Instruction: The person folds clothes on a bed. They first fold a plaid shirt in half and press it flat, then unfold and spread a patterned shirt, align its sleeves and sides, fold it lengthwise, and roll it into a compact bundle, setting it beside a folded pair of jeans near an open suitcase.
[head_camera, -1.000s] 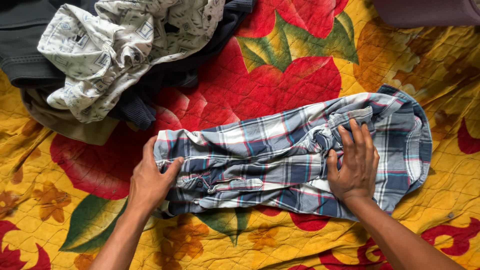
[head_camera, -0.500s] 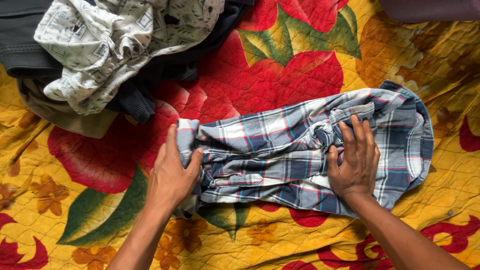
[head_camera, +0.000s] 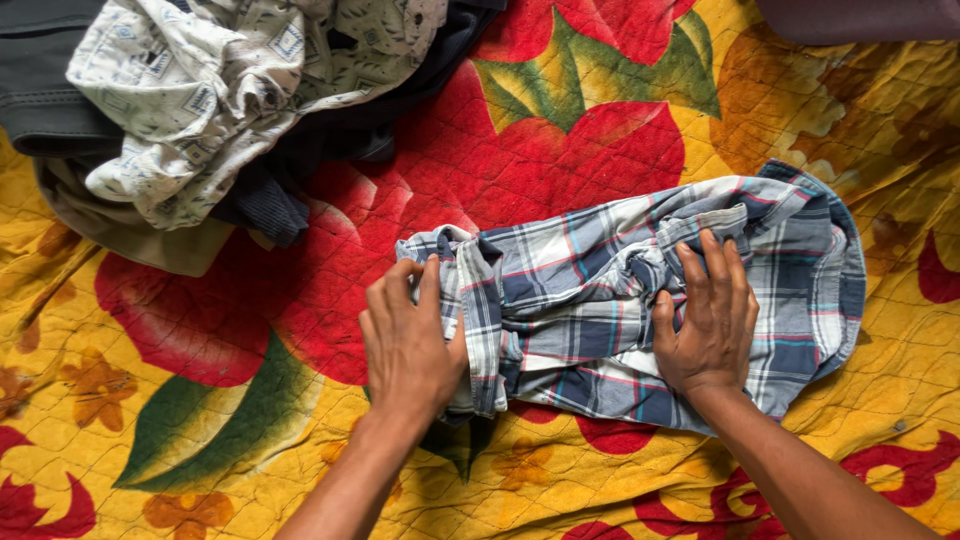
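Since the earlier frames the left hand (head_camera: 408, 340) has travelled rightward, carrying the left end of the blue, white and grey plaid cotton shirt (head_camera: 640, 300) with it, so the bundle is now lying shorter and thicker. Item, upper left: a heap of unsorted clothes, comprising a crumpled cream printed cotton garment (head_camera: 230, 90) lying on top of dark grey and navy pieces (head_camera: 50, 100), sitting well apart from the work. Item, underneath everything: a quilted yellow bedspread with large red flowers and green leaves (head_camera: 560, 130), serving as the folding surface. Item, centre: the left hand is curling round the shirt's raised left edge, fingers on top and thumb apparently beneath, pinching the cloth so the fold is standing up; the grip is closed on fabric. Item, right of centre: the right hand (head_camera: 708, 325) is lying flat with fingers spread on the shirt's gathered middle, not grasping, seemingly pinning it so the cloth is not sliding. The shirt is resting on the bedspread between and under both hands.
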